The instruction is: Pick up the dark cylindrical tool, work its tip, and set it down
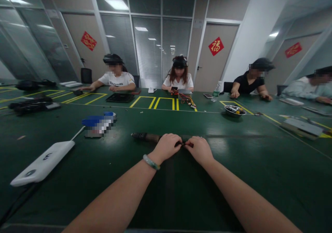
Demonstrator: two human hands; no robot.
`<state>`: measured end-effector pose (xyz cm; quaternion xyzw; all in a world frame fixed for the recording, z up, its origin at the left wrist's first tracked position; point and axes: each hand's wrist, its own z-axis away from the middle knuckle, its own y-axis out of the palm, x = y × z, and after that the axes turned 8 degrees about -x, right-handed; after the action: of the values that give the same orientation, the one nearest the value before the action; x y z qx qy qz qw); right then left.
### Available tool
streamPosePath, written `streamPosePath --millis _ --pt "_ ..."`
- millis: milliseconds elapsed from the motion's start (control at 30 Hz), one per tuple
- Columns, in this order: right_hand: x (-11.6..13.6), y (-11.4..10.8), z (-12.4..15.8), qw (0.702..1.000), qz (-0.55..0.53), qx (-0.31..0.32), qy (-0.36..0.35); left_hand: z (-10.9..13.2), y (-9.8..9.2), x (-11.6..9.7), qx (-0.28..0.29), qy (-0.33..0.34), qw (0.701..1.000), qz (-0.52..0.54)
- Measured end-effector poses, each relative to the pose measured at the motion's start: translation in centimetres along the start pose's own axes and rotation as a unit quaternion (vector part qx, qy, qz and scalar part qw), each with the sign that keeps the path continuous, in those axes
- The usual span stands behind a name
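Note:
My left hand (168, 146), with a pale green bangle (151, 162) on its wrist, is closed in a pinch. My right hand (201, 148) is closed too, its fingertips meeting the left ones over the dark green table (124, 181). Between them is something small and dark, too small and covered to name. Just behind my left hand lies a long dark cylindrical tool (147, 137), resembling an electric screwdriver, its narrow black tip pointing left. The rest of it is hidden behind my hands.
A white power bank (43, 164) lies at left, cabled to a phone (101, 126) with a blue part. Across the table are a metal bowl (234, 111) of small parts, a bundle of coloured wires (186, 100), a black tray (120, 98) and a bottle (217, 89). Several people sit opposite.

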<state>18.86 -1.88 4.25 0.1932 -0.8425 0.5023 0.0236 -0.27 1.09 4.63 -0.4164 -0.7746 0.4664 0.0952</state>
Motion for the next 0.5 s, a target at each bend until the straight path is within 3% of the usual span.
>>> streamPosePath --millis 500 --pt "-0.51 0.54 0.30 1.000 -0.009 -0.018 -0.014 -0.18 0.08 0.69 0.005 0.000 1.000 0.011"
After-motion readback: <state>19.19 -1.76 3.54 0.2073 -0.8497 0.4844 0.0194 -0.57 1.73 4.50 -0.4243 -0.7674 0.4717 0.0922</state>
